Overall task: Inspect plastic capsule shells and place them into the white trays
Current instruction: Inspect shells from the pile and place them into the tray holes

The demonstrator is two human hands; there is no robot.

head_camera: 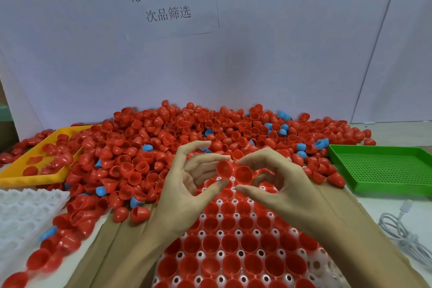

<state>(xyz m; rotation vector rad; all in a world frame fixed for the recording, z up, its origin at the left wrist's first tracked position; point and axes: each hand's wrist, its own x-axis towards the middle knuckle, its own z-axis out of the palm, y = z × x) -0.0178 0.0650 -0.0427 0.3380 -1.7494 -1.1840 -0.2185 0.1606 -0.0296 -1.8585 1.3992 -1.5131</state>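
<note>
A big heap of red capsule shells (163,138), with a few blue ones mixed in, covers the table's middle. In front of it lies a white tray (318,264) whose sockets hold several red shells, open side up. Above the tray's far end, my left hand (187,184) pinches one red shell (224,168) between thumb and fingers. My right hand (275,180) pinches another red shell (243,175) right beside it. Both shells face me with their hollow side.
A yellow tray (14,179) with some red shells sits at the left. A green perforated tray (383,168) stands at the right. Another white tray (25,212) lies at the near left. A white cable (404,234) curls at the right edge. A white wall with a paper sign stands behind.
</note>
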